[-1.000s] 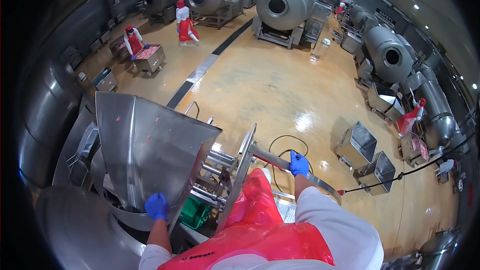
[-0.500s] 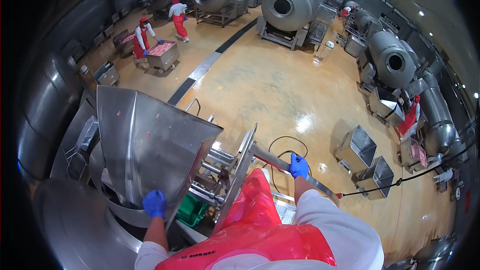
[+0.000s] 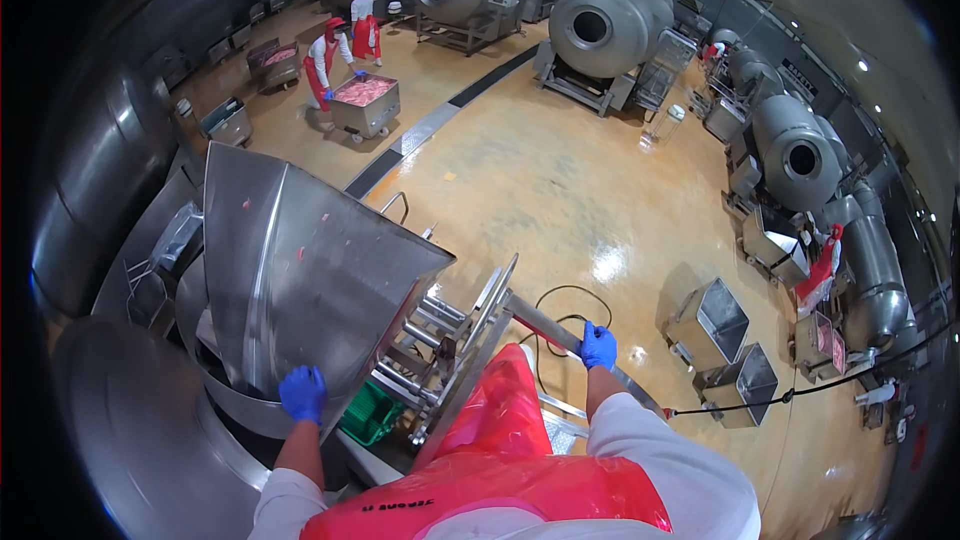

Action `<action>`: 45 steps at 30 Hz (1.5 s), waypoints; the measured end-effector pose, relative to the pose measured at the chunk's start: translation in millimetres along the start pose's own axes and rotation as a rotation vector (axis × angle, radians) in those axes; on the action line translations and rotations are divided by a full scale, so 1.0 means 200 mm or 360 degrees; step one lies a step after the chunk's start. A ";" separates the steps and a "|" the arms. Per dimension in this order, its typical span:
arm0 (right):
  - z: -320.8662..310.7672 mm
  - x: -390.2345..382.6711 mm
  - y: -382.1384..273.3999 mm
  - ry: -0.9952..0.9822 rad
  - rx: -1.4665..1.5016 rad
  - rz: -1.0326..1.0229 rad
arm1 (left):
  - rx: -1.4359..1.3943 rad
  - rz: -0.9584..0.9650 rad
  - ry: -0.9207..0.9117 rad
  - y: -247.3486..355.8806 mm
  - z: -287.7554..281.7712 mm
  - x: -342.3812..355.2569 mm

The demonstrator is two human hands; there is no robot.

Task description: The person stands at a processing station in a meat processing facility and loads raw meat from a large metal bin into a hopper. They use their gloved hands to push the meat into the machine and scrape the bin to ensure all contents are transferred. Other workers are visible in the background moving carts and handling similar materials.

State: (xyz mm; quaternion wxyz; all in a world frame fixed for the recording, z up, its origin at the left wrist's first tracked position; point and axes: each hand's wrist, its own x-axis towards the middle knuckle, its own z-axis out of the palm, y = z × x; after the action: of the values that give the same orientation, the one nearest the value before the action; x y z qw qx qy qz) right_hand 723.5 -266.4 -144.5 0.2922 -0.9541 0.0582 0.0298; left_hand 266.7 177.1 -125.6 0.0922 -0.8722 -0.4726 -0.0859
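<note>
We are standing with a big metal chute (image 3: 310,260) at our left and a metal rail (image 3: 545,325) running along our right. Our blue-gloved right hand (image 3: 599,346) is holding the rail, its fingers curling over it. Our blue-gloved left hand (image 3: 303,394) is staying by the chute's lower part, its fingers bending inward; whether they are gripping metal, we cannot tell.

Right hand (image 3: 599,347) on metal rail (image 3: 545,324), left hand (image 3: 303,394) at steel chute (image 3: 325,275)
</note>
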 end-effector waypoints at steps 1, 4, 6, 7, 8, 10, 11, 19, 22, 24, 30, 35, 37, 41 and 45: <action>0.00 0.00 0.00 -0.0005 0.0011 0.0003 | 0.0003 0.0000 0.0003 0.00 0.01 0.00; 0.00 0.00 0.01 -0.0009 0.0033 0.0017 | -0.0007 -0.0008 0.0000 0.00 0.02 0.00; 0.00 0.00 0.01 0.0008 0.0032 0.0031 | -0.0038 -0.0026 -0.0015 0.00 0.02 0.00; 0.00 0.00 0.01 0.0003 0.0031 0.0022 | -0.0042 -0.0016 -0.0003 0.00 0.02 0.00; 0.00 0.00 0.01 -0.0001 0.0031 0.0012 | -0.0047 -0.0006 0.0008 0.00 0.02 0.00; -0.01 0.00 0.01 -0.0003 0.0032 -0.0002 | -0.0051 0.0002 0.0023 -0.01 0.03 0.01; -0.02 -0.01 0.00 -0.0001 0.0034 -0.0008 | -0.0049 0.0001 0.0026 -0.01 0.04 0.00; 0.04 0.07 0.06 0.0070 0.0142 -0.0132 | -0.0109 0.0009 -0.0046 0.01 -0.01 0.02; 0.03 0.01 -0.01 -0.0035 0.0220 -0.0240 | -0.0082 -0.0026 -0.0219 -0.03 -0.05 0.03; -0.01 -0.01 -0.02 -0.0111 0.0250 -0.0171 | -0.0108 -0.0009 -0.0148 -0.01 -0.04 0.04; 0.08 0.07 0.12 0.0081 0.0185 -0.0257 | -0.0023 0.0017 -0.0153 0.00 -0.05 0.04; 0.07 0.07 0.07 -0.0012 0.0176 -0.0162 | -0.0026 -0.0014 -0.0155 0.00 -0.05 0.03; 0.05 0.05 0.04 0.0009 0.0174 -0.0149 | -0.0080 -0.0028 -0.0160 0.00 -0.04 0.04; 0.05 0.05 0.05 0.0056 0.0138 -0.0161 | -0.0048 0.0001 -0.0153 0.02 -0.05 0.05; 0.03 0.04 0.03 -0.0008 0.0141 -0.0118 | -0.0026 0.0006 -0.0143 0.00 -0.03 0.05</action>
State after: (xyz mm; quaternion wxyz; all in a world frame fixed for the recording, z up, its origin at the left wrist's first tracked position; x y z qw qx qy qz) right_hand 730.0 -268.1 -154.1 0.3351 -0.9417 0.0233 0.0187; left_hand 271.6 183.2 -116.8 0.0638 -0.8769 -0.4738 -0.0503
